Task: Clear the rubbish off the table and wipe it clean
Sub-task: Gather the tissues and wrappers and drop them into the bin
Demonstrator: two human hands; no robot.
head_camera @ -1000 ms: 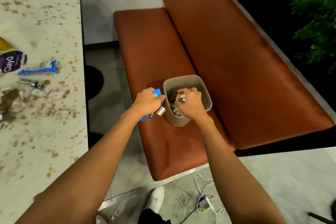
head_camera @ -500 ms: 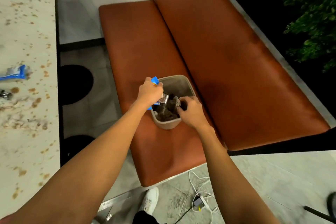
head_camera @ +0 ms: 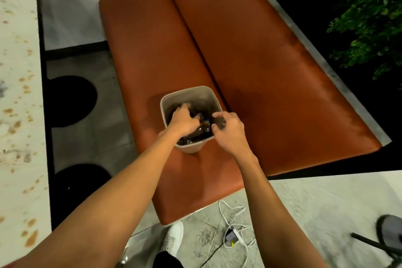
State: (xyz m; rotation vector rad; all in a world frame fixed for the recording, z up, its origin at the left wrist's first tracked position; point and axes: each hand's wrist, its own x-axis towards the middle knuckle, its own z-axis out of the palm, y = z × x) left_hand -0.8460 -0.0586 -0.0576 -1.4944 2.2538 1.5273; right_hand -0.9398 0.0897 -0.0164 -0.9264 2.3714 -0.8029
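Note:
A small beige bin [head_camera: 188,93] stands on the orange bench seat [head_camera: 139,54]. Dark rubbish [head_camera: 200,131] with a bit of blue wrapper fills it. My left hand [head_camera: 183,121] reaches down inside the bin with its fingers spread over the rubbish, and I see nothing held in it. My right hand [head_camera: 227,129] hovers over the bin's right rim, fingers loosely curled and empty. The stained white table [head_camera: 15,115] runs along the left edge.
The bench backrest [head_camera: 250,50] rises right of the bin. Two black round table bases [head_camera: 69,100] sit on the floor between table and bench. A white cable and charger [head_camera: 232,235] lie on the floor beside my white shoe [head_camera: 175,237]. Green plants [head_camera: 365,11] are at top right.
My left hand has gone down into the bin and no longer holds the blue wrapper and foil. My right hand has let go of its rubbish and lifted to the rim. The view shifted right.

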